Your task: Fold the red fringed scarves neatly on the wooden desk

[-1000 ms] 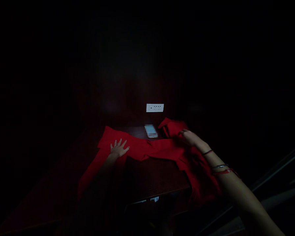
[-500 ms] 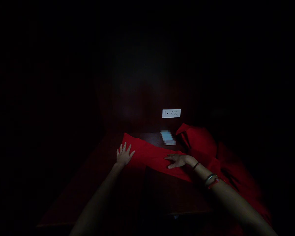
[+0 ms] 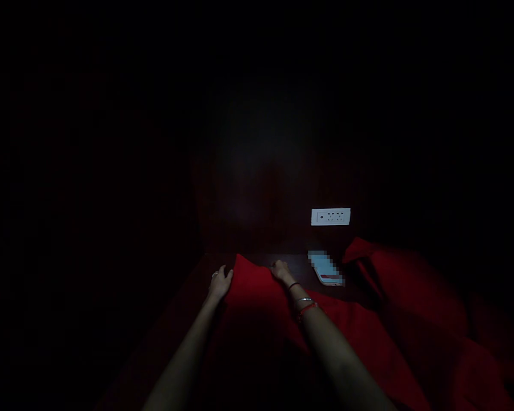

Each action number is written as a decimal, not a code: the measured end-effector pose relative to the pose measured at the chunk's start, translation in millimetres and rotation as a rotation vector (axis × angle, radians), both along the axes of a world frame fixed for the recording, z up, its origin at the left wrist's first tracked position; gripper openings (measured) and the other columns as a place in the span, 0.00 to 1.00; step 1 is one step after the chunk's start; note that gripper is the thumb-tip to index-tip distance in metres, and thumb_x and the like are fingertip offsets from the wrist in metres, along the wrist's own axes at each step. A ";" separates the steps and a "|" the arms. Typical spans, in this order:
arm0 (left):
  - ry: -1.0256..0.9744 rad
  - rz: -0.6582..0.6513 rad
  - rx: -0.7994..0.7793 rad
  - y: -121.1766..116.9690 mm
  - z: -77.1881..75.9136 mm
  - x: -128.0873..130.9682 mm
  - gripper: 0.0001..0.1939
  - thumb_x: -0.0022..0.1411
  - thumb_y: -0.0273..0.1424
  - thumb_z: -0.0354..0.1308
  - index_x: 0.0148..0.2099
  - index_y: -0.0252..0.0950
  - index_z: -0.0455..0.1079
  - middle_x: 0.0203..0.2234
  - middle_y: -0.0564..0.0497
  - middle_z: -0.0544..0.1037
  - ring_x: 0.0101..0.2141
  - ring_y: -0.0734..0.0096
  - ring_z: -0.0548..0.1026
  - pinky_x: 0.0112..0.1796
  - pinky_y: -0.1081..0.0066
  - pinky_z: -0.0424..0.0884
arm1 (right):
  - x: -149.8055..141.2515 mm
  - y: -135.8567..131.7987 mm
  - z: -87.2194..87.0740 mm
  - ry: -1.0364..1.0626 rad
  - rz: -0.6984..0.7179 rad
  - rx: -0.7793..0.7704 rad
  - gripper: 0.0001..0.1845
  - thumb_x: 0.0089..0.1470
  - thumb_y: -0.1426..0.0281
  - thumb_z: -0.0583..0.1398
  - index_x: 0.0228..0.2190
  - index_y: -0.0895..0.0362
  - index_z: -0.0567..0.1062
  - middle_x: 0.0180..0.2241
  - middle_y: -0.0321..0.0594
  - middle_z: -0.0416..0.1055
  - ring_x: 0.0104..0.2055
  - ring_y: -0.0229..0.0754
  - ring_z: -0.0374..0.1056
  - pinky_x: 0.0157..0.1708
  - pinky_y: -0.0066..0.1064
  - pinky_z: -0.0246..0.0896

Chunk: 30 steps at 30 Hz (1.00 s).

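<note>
A red cloth [image 3: 257,291] lies spread over a dark table [image 3: 184,302] in a very dim room. My left hand [image 3: 220,281] rests at the cloth's far left edge, fingers curled round it. My right hand [image 3: 281,270] is at the cloth's far edge a little to the right, fingers bent onto the fabric; bracelets circle that wrist. More of the red cloth [image 3: 411,297] bunches up to the right.
A phone [image 3: 325,269] with a lit screen lies on the table right of my right hand. A white wall socket plate [image 3: 330,217] sits on the wall behind it. Everything else is in darkness.
Both hands have come close together at the cloth's far edge. The right hand moved left and forward from the cloth's middle. The view has shifted left, so socket and phone sit further right.
</note>
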<state>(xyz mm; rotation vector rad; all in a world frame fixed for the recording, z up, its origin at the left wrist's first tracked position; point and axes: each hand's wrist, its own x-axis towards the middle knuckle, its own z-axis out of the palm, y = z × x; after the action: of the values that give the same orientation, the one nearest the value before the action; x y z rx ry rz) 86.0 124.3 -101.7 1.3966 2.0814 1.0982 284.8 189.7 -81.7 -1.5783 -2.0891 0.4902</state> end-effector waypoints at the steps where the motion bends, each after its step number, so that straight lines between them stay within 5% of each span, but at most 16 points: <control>1: -0.035 0.004 0.029 11.3 4.5 -1.1 0.26 0.54 0.37 0.49 0.54 0.32 0.55 0.50 0.37 0.60 0.52 0.58 0.57 0.48 0.63 0.54 | -3.4 4.9 -4.1 0.036 0.020 -0.021 0.06 0.40 0.78 0.57 0.22 0.59 0.74 0.27 0.41 0.71 0.32 0.38 0.67 0.30 0.23 0.57; 7: -0.300 -0.011 0.073 53.8 10.0 12.0 0.28 0.51 0.32 0.55 0.52 0.27 0.55 0.46 0.36 0.66 0.46 0.60 0.65 0.43 0.67 0.62 | -2.2 24.1 -5.1 0.272 0.120 -0.087 0.06 0.38 0.78 0.54 0.20 0.60 0.71 0.21 0.36 0.69 0.25 0.34 0.64 0.25 0.22 0.55; 11: -0.502 -0.127 0.101 46.8 12.1 9.5 0.18 0.51 0.26 0.52 0.46 0.31 0.62 0.38 0.44 0.73 0.37 0.69 0.72 0.36 0.72 0.67 | 7.6 23.7 8.8 0.429 0.139 -0.055 0.10 0.43 0.73 0.49 0.27 0.61 0.68 0.25 0.35 0.67 0.26 0.32 0.61 0.27 0.22 0.54; 16: -0.874 -0.433 0.282 31.2 27.0 -4.3 0.14 0.44 0.26 0.57 0.38 0.36 0.67 0.36 0.48 0.73 0.35 0.70 0.71 0.35 0.74 0.67 | 16.2 16.1 17.7 0.729 0.225 -0.154 0.06 0.39 0.72 0.51 0.24 0.59 0.64 0.20 0.30 0.60 0.22 0.31 0.55 0.22 0.22 0.50; 19: -0.898 -0.491 0.316 30.0 31.3 -4.6 0.14 0.42 0.25 0.58 0.35 0.36 0.67 0.31 0.51 0.73 0.32 0.72 0.71 0.34 0.74 0.66 | 19.0 12.4 20.4 0.835 0.292 -0.194 0.08 0.38 0.71 0.54 0.26 0.58 0.64 0.19 0.28 0.59 0.22 0.30 0.55 0.23 0.22 0.51; 23: -0.867 -0.520 0.360 32.1 33.1 1.6 0.14 0.43 0.27 0.57 0.36 0.34 0.64 0.29 0.53 0.72 0.29 0.74 0.70 0.33 0.75 0.65 | 14.5 11.3 19.8 0.690 0.346 -0.204 0.19 0.37 0.69 0.59 0.36 0.57 0.65 0.24 0.31 0.63 0.25 0.32 0.59 0.26 0.24 0.54; 27: -0.717 -0.488 0.390 32.5 35.0 3.1 0.14 0.46 0.29 0.54 0.38 0.32 0.63 0.30 0.50 0.72 0.30 0.73 0.70 0.33 0.74 0.66 | 5.4 17.5 11.8 0.379 0.190 -0.055 0.08 0.38 0.72 0.57 0.27 0.59 0.70 0.23 0.33 0.65 0.27 0.33 0.60 0.27 0.23 0.54; 30: -0.586 -0.365 0.396 34.2 34.4 -0.6 0.15 0.50 0.30 0.51 0.42 0.33 0.62 0.31 0.50 0.72 0.31 0.73 0.70 0.33 0.74 0.66 | 5.5 23.4 6.7 0.376 0.044 -0.002 0.09 0.43 0.72 0.52 0.27 0.59 0.70 0.23 0.34 0.66 0.27 0.34 0.61 0.26 0.23 0.54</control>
<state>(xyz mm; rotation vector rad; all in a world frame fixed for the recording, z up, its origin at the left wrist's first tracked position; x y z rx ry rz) 85.5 158.5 -67.3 1.3326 1.1919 1.5711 290.3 213.0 -75.0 -1.3224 -1.8376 0.7413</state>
